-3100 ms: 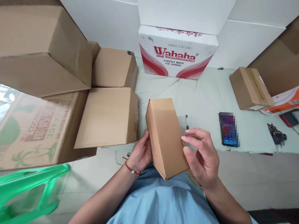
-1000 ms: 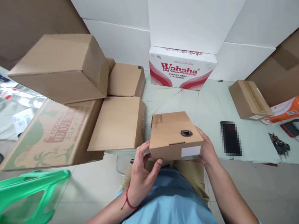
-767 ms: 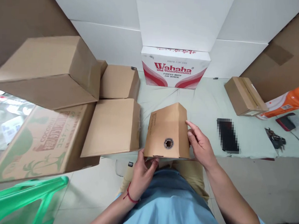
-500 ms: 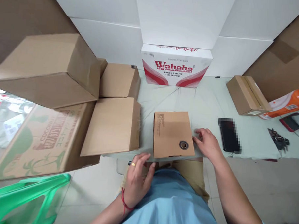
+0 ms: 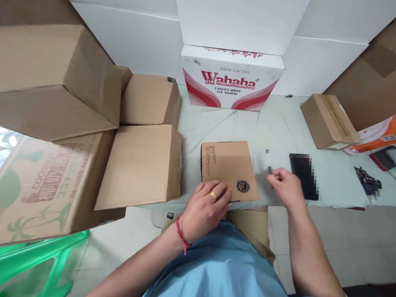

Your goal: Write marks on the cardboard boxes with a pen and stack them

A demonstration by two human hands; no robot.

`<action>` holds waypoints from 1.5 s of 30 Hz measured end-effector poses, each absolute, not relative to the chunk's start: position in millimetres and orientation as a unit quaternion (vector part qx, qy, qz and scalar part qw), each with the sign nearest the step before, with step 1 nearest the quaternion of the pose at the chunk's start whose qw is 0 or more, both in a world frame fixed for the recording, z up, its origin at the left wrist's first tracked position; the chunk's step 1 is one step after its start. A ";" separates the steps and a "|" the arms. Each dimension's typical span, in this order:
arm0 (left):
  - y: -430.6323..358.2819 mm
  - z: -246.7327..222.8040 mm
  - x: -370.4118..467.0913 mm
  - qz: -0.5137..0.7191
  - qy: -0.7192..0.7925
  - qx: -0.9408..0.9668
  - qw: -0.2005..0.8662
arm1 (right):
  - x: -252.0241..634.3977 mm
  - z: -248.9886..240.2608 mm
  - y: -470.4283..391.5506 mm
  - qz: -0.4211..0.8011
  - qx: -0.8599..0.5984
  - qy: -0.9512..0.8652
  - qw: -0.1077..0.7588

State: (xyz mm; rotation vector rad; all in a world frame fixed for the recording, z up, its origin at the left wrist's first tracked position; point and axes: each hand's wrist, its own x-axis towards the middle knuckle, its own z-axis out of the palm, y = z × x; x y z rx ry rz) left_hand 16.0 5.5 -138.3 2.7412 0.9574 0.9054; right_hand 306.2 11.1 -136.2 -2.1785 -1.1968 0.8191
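Observation:
A small brown cardboard box (image 5: 224, 163) lies flat on the cloth-covered table in front of me, with printed text and a round dark mark on top. My left hand (image 5: 208, 206) rests palm down across the box's near left corner, its fingers stretched out. To the right of the box, my right hand (image 5: 284, 185) is closed in a pinch on a small thin dark stick-like piece (image 5: 269, 170), whose exact kind I cannot make out. A tiny dark bit (image 5: 267, 151) sits on the cloth just beyond it.
Several cardboard boxes (image 5: 135, 163) are stacked at the left, above a green plastic stool (image 5: 58, 265). A Wahaha water carton (image 5: 233, 82) stands at the back. On the right are a black, partly pixelated phone-like object (image 5: 300, 175), keys (image 5: 369, 180) and a taped box (image 5: 330, 121).
My left hand has moved from the table edge onto the box. My right hand has left the box's right side, shifted right, and now pinches the thin dark piece.

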 end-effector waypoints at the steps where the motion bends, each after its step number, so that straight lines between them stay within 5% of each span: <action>1: 6.8 -137.8 17.6 0.288 0.312 0.903 0.055 | 313.0 -132.3 8.1 0.347 -0.776 -0.383 0.362; 4: 11.3 -139.0 22.4 0.274 0.308 0.909 0.068 | 320.7 -121.4 -0.3 0.507 -0.599 -0.232 0.575; 7: 16.3 -144.3 26.2 0.286 0.317 0.901 0.076 | 302.2 -119.5 -6.4 0.569 -0.506 -0.176 0.624; 13: 18.7 -151.8 27.0 0.298 0.326 0.891 0.103 | 247.9 -131.2 -24.7 0.438 -0.605 -0.317 0.584; 21: 18.0 -152.1 28.7 0.305 0.338 0.884 0.112 | 234.3 -113.7 -24.9 0.257 -0.649 -0.573 0.429; 36: 18.3 -153.3 29.0 0.322 0.335 0.878 0.111 | 234.2 -115.4 -21.4 0.306 -0.653 -0.578 0.383; 45: 18.0 -153.8 28.1 0.314 0.332 0.881 0.122 | 234.5 -122.2 -22.6 0.253 -0.684 -0.523 0.441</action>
